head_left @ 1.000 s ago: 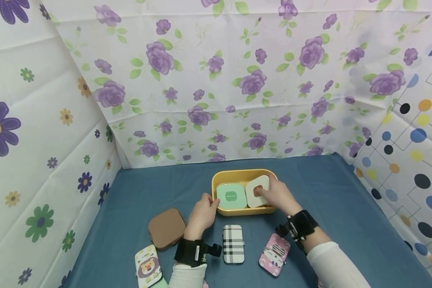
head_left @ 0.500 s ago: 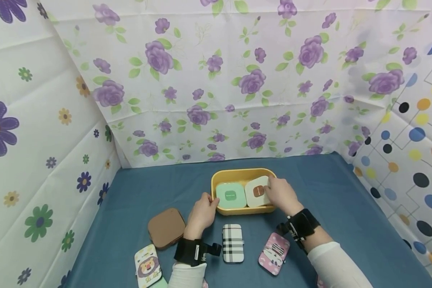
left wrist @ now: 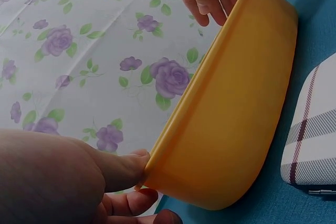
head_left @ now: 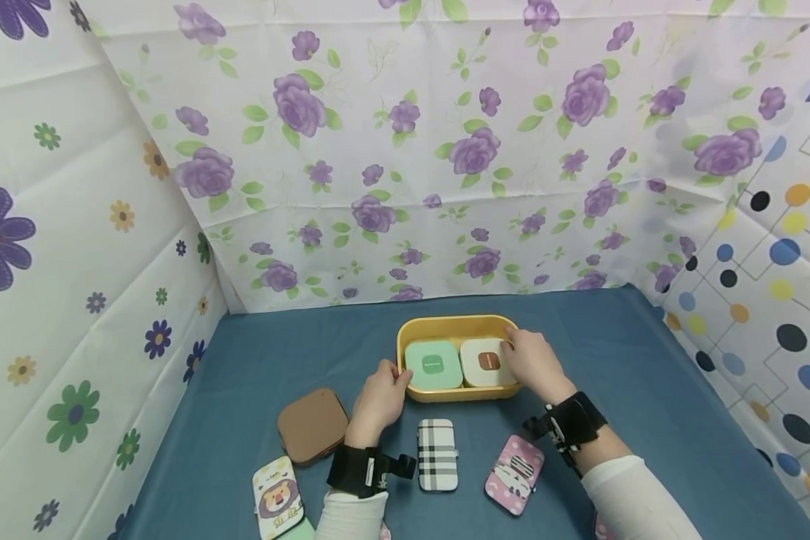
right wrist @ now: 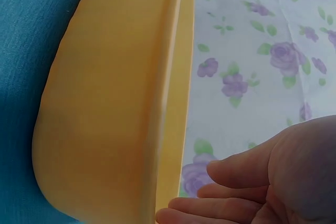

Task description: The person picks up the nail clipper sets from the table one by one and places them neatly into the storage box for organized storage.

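Note:
A yellow plastic basin (head_left: 455, 327) stands near the back of the table. Inside, side by side, lie a mint green square case (head_left: 433, 366) and a white square case (head_left: 484, 361) with a brown label. My left hand (head_left: 380, 396) pinches the basin's left rim; the left wrist view shows the thumb against the rim and fingers below. At the right end, my right hand (head_left: 535, 363) is by the rim and the white case. In the right wrist view its fingers (right wrist: 210, 209) look fairly straight, with the thumb apart; contact with the rim cannot be told.
A plaid case (head_left: 437, 455) and a pink cartoon case (head_left: 514, 475) lie before the basin. To the left are a brown case (head_left: 313, 426) and a lion-print case (head_left: 278, 498) overlapping a green one. A floral cloth (head_left: 378, 150) hangs behind.
The white case, tilted against the basin's right side earlier, now lies flat beside the mint green one. My right hand has let go of it and shifted slightly right; the left has stayed.

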A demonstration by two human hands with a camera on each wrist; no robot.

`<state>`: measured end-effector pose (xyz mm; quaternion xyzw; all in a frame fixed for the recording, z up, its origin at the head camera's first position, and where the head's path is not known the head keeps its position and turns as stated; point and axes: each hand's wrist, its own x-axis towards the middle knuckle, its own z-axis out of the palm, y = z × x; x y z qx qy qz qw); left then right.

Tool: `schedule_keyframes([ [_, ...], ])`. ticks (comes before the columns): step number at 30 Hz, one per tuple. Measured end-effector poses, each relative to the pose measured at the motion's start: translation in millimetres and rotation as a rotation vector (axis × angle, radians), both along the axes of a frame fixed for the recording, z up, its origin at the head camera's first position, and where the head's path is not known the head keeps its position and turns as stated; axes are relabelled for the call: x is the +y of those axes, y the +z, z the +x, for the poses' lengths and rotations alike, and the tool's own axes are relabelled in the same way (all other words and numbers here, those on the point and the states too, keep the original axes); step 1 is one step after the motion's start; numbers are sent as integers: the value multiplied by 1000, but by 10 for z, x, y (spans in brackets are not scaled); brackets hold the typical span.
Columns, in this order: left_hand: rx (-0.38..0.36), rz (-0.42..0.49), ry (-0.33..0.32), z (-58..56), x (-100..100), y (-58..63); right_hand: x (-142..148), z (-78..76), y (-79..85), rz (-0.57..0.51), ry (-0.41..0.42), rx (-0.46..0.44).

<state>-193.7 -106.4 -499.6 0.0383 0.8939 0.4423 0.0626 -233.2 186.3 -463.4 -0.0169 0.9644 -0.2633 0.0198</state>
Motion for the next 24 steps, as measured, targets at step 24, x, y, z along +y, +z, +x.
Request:
schedule_keyframes([
  [24, -6, -20, 8, -24, 19, -34, 300, 24, -82, -193, -16, 86],
])
